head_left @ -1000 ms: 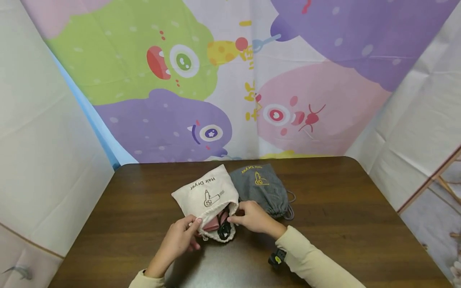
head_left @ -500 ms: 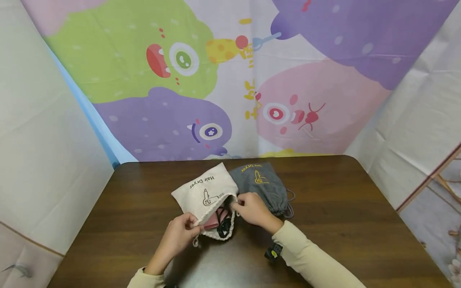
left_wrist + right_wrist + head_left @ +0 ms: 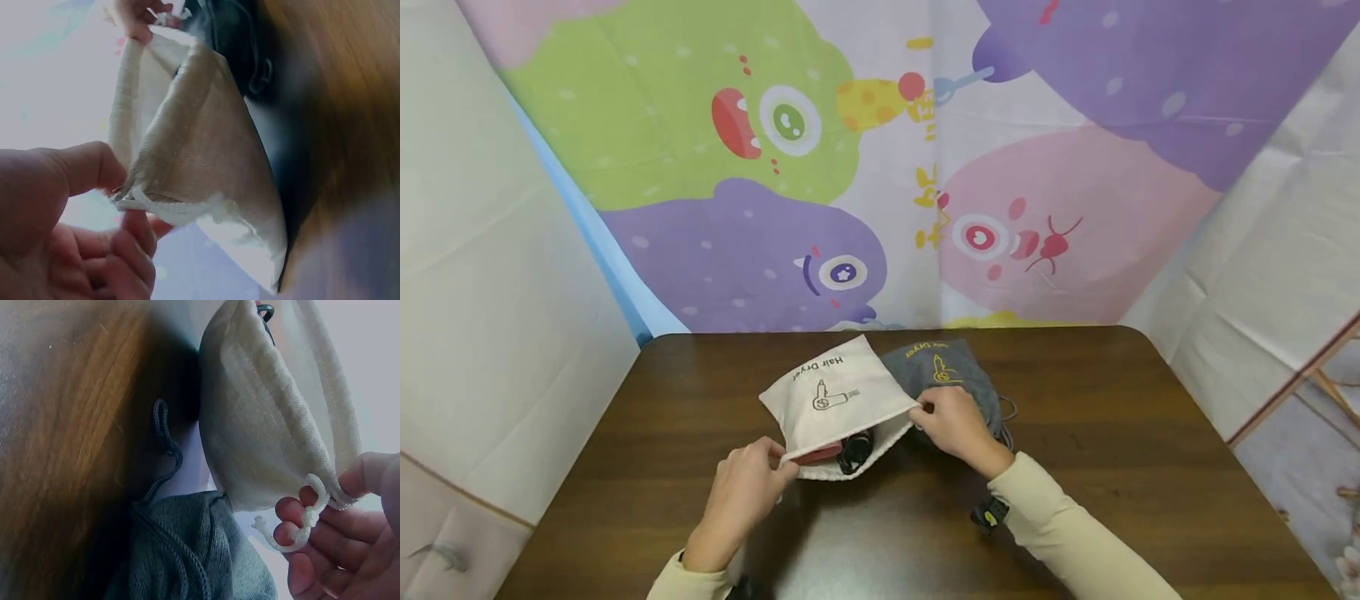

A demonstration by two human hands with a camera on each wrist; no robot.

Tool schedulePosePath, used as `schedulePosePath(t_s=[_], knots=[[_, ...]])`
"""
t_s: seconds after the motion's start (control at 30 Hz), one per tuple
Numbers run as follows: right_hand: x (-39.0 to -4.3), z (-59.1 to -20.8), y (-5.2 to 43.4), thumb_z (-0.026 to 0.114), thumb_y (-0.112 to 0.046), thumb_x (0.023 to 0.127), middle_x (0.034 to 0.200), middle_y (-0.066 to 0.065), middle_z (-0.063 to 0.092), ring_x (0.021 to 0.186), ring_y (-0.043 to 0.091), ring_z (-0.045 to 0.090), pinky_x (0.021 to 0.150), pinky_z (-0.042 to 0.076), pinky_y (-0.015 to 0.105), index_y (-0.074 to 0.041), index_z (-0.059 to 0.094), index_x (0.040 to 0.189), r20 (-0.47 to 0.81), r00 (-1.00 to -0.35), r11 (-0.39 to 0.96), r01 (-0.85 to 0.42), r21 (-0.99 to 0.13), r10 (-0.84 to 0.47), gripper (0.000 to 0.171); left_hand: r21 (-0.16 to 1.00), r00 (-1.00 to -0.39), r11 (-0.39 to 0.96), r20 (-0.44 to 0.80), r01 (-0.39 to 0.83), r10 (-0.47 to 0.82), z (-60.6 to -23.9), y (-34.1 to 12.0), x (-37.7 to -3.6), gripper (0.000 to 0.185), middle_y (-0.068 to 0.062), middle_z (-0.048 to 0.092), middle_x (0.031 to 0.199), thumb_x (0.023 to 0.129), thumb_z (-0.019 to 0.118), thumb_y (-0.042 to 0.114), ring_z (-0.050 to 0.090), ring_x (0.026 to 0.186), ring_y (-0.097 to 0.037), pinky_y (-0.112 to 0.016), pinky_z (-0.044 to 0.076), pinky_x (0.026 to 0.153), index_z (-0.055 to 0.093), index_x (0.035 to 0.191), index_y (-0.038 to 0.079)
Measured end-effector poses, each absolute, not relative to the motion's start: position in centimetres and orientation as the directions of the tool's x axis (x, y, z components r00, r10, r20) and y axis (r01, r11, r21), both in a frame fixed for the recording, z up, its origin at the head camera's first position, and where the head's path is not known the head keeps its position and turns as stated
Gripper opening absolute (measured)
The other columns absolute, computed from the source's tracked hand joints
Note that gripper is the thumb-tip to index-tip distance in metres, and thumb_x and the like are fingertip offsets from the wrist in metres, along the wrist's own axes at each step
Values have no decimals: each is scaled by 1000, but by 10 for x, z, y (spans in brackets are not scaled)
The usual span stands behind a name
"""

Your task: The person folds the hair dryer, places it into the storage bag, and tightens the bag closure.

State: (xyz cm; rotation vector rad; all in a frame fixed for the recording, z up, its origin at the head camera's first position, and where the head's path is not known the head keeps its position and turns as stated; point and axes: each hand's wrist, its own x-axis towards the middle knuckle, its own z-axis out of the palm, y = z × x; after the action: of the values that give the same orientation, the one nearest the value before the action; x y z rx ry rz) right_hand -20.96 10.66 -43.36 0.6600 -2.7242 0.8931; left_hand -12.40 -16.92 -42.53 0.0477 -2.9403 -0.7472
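Observation:
A white drawstring bag (image 3: 850,379) printed "Hair Dryer" lies on the table with its mouth stretched wide toward me. My left hand (image 3: 741,492) pinches the left corner of the mouth between thumb and fingers. At the opposite corner my right hand (image 3: 958,425) pinches the hem, a knotted white cord (image 3: 306,519) hanging over its fingers. Inside the opening show a pink object (image 3: 820,454) and a black bundled cord (image 3: 855,450); the rest of them is hidden by the cloth.
Partly behind the white bag and my right hand lies a grey drawstring bag (image 3: 977,387) with yellow print, its dark cord (image 3: 165,434) trailing on the table. The brown wooden table (image 3: 1090,433) ends at a patterned cloth backdrop (image 3: 760,250).
Both hands have moved apart, the left one leftward and the right one rightward and up. The white bag's mouth has been pulled from narrow to wide. The grey bag stays in place.

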Motion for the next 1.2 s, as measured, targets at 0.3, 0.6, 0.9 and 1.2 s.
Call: schedulePosePath(t_s=[0.3,0.6,0.9,1.2], knots=[[-210,-438,104,50,-8,90,51,-9,38,48,6,31,53,29,21,-17,47,57,143,-868,667,-463,-584,-476,35,456,-993,890,103,1,-52,-432,-172,-123,29,1,50,55,81,64,19,48,52,-19,-33,33,48,49,56,17],[-213,-439,103,47,-6,88,55,-5,57,52,5,50,51,34,19,-9,55,62,-72,-889,500,-185,-846,-452,28,885,-991,449,-136,-122,0,-446,-177,-130,16,-3,65,66,85,52,3,54,58,-5,-21,41,54,56,69,2],[-214,-438,107,48,-4,91,51,-6,45,46,7,37,49,30,21,-5,54,59,-138,-862,583,-205,-786,-489,32,914,-937,369,-263,-167,230,-449,-184,-133,25,7,38,53,84,51,1,32,46,-5,-18,26,43,38,65,11],[-213,-435,115,57,0,86,49,-8,43,47,6,36,50,29,19,-6,54,55,-159,-787,645,-352,-678,-596,32,772,-901,626,-186,113,392,-445,-204,-132,44,10,34,57,91,66,30,30,51,-1,-18,25,47,57,66,-5]])
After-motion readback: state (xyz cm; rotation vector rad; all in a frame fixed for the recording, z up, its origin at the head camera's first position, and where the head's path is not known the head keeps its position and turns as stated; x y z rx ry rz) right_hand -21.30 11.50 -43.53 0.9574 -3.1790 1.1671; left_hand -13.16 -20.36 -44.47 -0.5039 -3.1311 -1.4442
